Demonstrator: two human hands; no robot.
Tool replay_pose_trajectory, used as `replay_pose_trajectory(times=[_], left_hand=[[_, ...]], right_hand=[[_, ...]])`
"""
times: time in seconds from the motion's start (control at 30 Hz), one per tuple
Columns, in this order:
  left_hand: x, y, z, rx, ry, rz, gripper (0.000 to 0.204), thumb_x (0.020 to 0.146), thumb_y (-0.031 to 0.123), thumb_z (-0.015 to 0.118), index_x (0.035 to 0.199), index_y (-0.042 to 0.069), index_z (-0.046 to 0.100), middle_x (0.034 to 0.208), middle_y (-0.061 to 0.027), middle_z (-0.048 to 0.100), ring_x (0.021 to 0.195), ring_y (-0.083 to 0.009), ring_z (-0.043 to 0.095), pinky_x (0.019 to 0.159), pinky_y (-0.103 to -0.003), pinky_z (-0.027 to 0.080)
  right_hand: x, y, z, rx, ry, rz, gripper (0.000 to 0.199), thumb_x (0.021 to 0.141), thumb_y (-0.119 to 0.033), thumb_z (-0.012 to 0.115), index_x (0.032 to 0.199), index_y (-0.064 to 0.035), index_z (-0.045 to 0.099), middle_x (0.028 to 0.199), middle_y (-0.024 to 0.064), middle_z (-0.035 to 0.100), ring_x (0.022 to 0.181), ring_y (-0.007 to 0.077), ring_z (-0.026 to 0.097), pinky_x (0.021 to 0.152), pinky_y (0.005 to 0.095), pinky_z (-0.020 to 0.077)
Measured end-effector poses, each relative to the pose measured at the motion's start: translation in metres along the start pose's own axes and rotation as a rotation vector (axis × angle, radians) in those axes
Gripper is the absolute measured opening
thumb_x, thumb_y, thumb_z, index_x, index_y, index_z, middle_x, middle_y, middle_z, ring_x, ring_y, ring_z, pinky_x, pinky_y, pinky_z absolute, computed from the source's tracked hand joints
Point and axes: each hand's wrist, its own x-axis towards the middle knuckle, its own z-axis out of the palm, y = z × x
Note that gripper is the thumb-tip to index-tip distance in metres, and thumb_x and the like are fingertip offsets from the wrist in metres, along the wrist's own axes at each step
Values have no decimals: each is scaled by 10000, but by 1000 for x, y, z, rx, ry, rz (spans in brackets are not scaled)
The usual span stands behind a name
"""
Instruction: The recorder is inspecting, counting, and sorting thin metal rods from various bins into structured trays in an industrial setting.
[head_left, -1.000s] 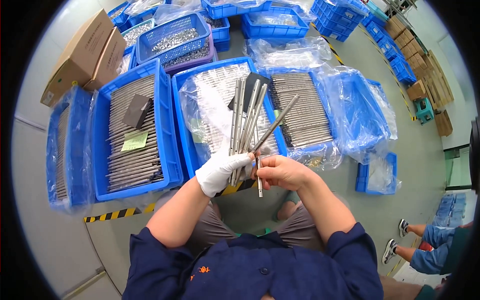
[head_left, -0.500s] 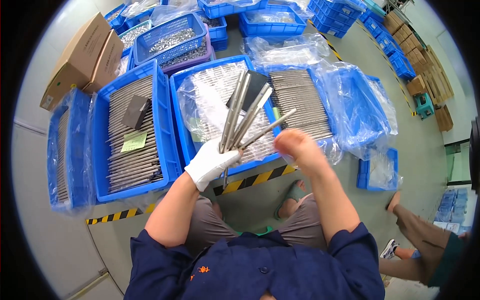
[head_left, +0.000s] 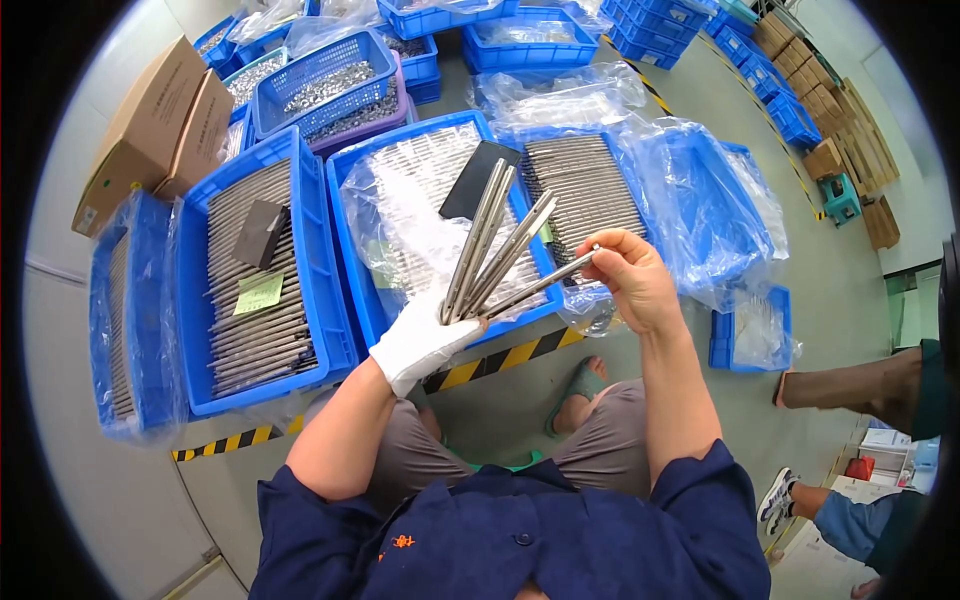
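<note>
Overhead, the left hand, in a white knitted glove, is clenched around the lower ends of a fan of long, slim grey metal rods, smooth and faintly shiny, which splay upward and to the right above the middle crate. The bare right hand pinches the far tip of the lowest rod between thumb and fingertips, so this rod spans the gap between both hands, tilted slightly upward toward the right.

Beneath them sits a blue rectangular plastic crate lined with crinkled clear plastic film and packed with rows of similar rods; a flat black rectangular plate lies on its upper part. To its left another blue plastic crate holds bare rods, with a small dark grey block and a pale green paper slip resting on top. On the right, a loose clear plastic bag billows over a further blue bin. A yellow-and-black striped floor tape runs just below the crates' near edges, with bare grey concrete between it and the person's knees.

Both forearms rise from dark blue sleeves, elbows bent, the left wrist angled inward and the right wrist cocked, palm facing left.
</note>
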Motion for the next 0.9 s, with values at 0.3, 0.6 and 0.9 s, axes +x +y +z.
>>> replay_pose_trajectory(times=[0.3,0.6,0.9], left_hand=[[0,-1,6,-228,-28,-84,165,726,135,607,812,45,500,640,8,463,570,-64,403,511,-208,336],[-1,1,6,-198,-54,-128,161,724,155,612,784,54,501,626,9,454,567,-62,398,505,-209,327],[2,-6,3,-206,-29,37,208,719,117,607,879,10,529,631,-5,472,563,-73,418,508,-221,343]], right_hand=[[-1,13,11,349,2,-23,154,807,-105,561,938,-25,553,893,79,585,762,118,571,683,231,499],[-3,15,7,327,-5,-35,200,808,-150,565,964,-30,528,881,82,559,793,145,561,681,264,505],[-8,-11,4,65,-4,57,190,792,-37,552,976,7,538,885,101,600,743,143,596,662,238,499]])
